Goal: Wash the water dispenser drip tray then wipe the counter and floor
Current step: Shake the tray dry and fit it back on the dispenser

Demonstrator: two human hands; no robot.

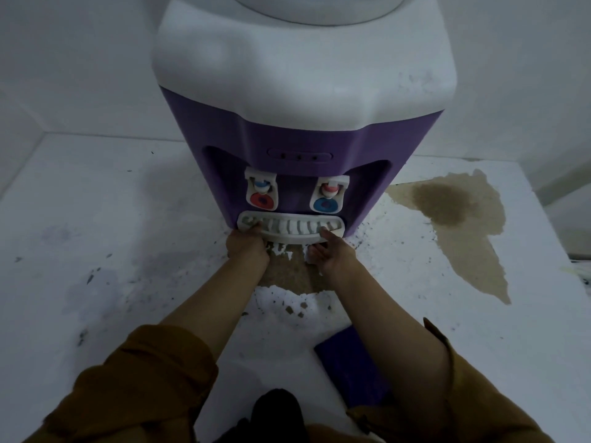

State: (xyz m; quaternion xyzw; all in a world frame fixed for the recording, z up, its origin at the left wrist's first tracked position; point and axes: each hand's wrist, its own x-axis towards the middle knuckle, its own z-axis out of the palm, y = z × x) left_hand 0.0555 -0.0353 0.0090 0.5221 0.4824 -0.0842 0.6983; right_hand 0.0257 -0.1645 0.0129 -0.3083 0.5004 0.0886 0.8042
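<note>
Gripping the left end of the drip tray (291, 231) (white, slatted) with fingers curled over it, a person's left hand (248, 248) is matched by the right hand (332, 256), thumb on the tray's right end, fingers curled beneath. The tray sits at the foot of the purple water dispenser (300, 135) on a flaking white counter (96, 219), a brown spill (457, 212) spreading at right.
</note>
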